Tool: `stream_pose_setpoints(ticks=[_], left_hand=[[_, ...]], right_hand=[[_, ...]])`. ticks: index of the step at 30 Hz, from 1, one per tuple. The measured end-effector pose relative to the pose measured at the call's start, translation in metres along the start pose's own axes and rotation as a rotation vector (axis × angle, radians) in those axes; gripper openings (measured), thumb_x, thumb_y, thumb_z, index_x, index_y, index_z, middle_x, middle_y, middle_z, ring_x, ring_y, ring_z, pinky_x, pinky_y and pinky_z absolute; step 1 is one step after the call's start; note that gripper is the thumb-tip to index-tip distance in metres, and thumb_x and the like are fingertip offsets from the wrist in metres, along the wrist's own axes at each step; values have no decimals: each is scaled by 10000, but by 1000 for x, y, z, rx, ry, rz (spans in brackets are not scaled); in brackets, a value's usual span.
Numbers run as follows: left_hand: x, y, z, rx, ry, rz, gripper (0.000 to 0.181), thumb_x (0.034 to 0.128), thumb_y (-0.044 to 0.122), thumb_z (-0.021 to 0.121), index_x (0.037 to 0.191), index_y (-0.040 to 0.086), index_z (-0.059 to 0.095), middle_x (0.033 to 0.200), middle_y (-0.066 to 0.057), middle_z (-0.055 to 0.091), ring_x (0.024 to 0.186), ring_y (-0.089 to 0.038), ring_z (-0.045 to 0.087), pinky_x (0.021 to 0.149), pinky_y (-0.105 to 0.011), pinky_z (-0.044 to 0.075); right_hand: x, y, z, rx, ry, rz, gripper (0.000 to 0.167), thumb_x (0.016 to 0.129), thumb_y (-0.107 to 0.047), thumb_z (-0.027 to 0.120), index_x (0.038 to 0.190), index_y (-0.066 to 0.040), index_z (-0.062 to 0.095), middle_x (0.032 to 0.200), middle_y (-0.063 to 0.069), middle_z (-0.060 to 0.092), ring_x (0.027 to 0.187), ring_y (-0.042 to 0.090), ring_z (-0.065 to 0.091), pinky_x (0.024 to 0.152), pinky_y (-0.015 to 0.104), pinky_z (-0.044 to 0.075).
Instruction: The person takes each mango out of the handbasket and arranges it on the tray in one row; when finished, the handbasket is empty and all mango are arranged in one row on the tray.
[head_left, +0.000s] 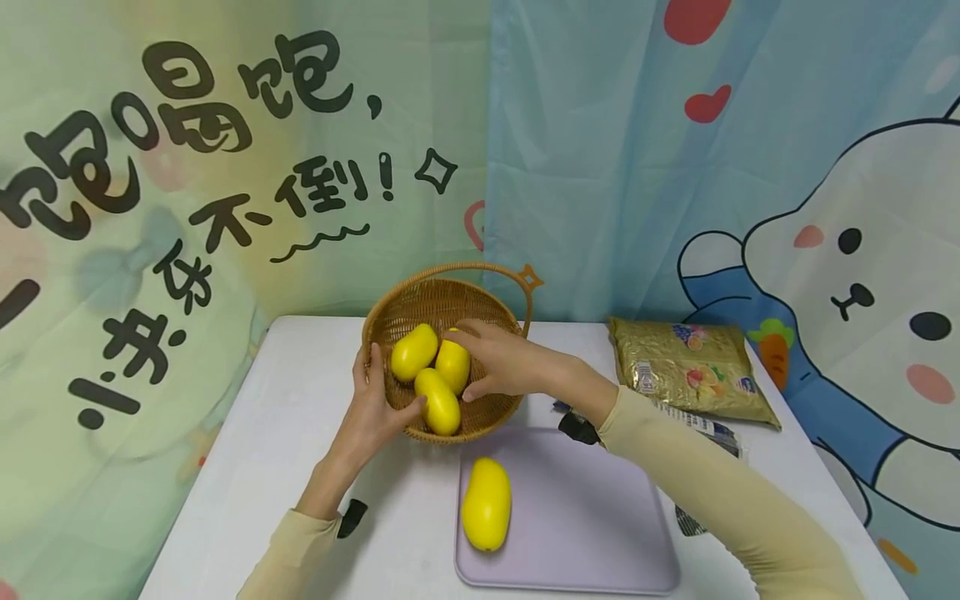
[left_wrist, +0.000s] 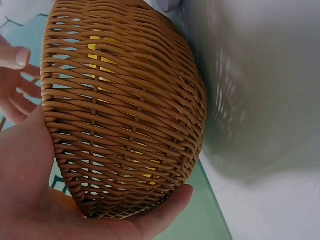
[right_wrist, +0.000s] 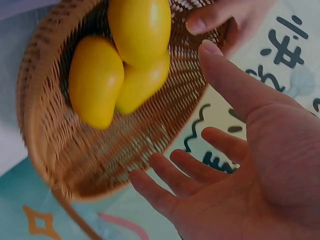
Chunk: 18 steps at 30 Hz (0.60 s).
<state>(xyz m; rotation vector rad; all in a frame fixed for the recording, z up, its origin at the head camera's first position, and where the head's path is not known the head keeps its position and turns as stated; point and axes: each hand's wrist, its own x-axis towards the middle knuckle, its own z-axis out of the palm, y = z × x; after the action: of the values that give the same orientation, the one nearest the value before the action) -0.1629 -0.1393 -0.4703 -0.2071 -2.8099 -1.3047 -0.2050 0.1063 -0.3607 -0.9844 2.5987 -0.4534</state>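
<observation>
A brown wicker basket (head_left: 491,410) with a looped handle tilts toward me and holds yellow mangoes: one at left (head_left: 414,352), one at right (head_left: 452,367) and one in front (head_left: 438,403). My left hand (head_left: 375,408) grips its left side, the thumb inside the rim and fingers along the outer wall (left_wrist: 125,110). Over the basket's right part, my right hand (head_left: 506,358) has its fingers spread and holds nothing; the right wrist view shows a gap between the palm and the mangoes (right_wrist: 96,82). Another mango (head_left: 487,505) lies on a lilac tray (head_left: 585,517).
A gold printed bag (head_left: 690,367) lies at the back right of the white table (head_left: 270,400). Beside it, partly under my right forearm, is another printed package (head_left: 701,427). Printed curtains (head_left: 570,167) hang behind the table.
</observation>
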Motion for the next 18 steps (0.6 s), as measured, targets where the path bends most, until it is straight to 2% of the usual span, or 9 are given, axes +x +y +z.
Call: stream_pose_setpoints(ticks=[9,18], left_hand=[[0,-1,0,22,-16,-23,1145,897,370,763,1623,38,-57,1673,-228,-117,1384,-490,438,1062,-538,470],[0,2,0,36,-25,-37,1149,891,371,766,1626,53,-58,1675,-220,-122,1376,-484,450,1060,-532,474]], right_hand=[[24,-4,26,6,-132,28,927,890,-327,794,1626,-194,246,1694,151,156,1521,349,295,1168,489,377],[37,-3,38,-16,-165,36,953,862,-380,815,1621,-209,265,1694,150,157,1483,336,372,1151,473,404]])
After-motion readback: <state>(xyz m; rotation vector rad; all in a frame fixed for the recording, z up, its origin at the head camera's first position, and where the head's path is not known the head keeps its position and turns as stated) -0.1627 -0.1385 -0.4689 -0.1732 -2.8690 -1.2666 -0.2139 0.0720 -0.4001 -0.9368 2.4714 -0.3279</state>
